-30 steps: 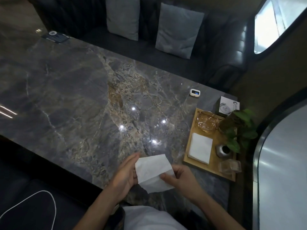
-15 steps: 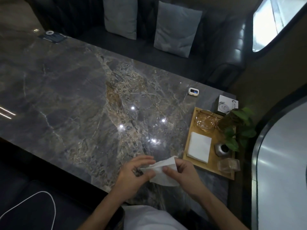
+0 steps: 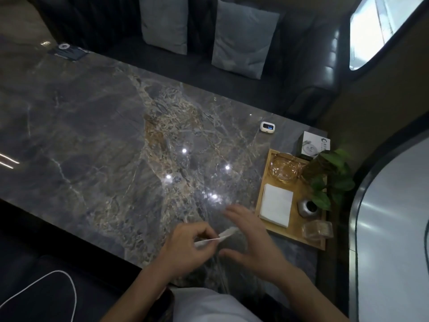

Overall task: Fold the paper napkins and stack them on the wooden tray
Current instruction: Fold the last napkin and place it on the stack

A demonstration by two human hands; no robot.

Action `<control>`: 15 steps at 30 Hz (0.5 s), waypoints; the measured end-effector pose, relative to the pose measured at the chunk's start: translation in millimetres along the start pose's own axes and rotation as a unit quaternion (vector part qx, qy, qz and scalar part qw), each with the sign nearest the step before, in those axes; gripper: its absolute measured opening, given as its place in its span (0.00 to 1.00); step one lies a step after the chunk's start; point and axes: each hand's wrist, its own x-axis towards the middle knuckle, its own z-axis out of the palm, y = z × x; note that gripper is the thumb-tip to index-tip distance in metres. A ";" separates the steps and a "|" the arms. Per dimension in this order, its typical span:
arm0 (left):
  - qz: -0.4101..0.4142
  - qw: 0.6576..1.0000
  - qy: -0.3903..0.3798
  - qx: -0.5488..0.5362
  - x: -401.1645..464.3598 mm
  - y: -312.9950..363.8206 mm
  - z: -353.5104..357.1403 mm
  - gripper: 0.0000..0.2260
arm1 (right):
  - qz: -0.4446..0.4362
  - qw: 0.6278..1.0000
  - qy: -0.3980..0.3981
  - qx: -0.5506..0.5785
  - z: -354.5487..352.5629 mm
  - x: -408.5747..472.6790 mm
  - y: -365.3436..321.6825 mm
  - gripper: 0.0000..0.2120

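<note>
The paper napkin (image 3: 218, 238) is seen nearly edge-on, a thin white strip held above the near edge of the marble table (image 3: 92, 140). The left hand (image 3: 188, 247) pinches its left end between thumb and curled fingers, closed tight on the paper. The right hand (image 3: 253, 238) is just beside it, fingers spread wide and flat, thumb stretched out below; the napkin's right tip reaches toward its palm, but whether they touch cannot be told because the hand is blurred.

To the right, on the table's corner, lies the wooden tray (image 3: 294, 233). On its near left part sits 1 stack of folded napkins (image 3: 276, 208), white and square, lying flat. Beyond the stack on the tray stands an amber glass bowl (image 3: 285, 167). Right of the stack is a small grey metal pot (image 3: 307, 206), with green plant leaves (image 3: 332, 177) hanging over the tray's right side. At the tray's near right corner is a clear glass container (image 3: 316, 230).

Just past the tray's far edge stands a small white box (image 3: 313, 145), and left of that, apart from it, a small white device with a blue screen (image 3: 267, 126). Across the table is a dark sofa with 2 grey cushions (image 3: 243, 38).
</note>
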 end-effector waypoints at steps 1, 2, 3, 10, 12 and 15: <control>0.006 1.000 -0.018 0.015 1.5 3.0 -0.3 0.03 | -0.023 0.999 -0.024 -0.034 -0.7 2.1 -0.2 0.26; 0.007 0.999 -0.029 0.020 3.7 5.1 0.2 0.03 | -0.030 0.998 -0.038 -0.048 -1.6 3.4 -1.9 0.18; 0.002 0.999 -0.031 0.015 5.1 5.7 0.6 0.01 | -0.014 0.998 -0.046 -0.035 -2.8 4.1 -4.9 0.12; -0.170 0.951 -0.039 -0.257 14.1 4.4 6.0 0.07 | 0.121 0.982 -0.003 0.146 -10.7 -4.2 1.2 0.15; -0.208 0.921 -0.073 -0.321 14.9 2.0 8.1 0.10 | 0.140 0.971 0.026 0.190 -12.9 -5.9 5.6 0.17; -0.235 0.909 -0.114 -0.324 15.3 -2.4 12.4 0.12 | 0.166 0.958 0.050 0.231 -14.3 -8.4 10.2 0.17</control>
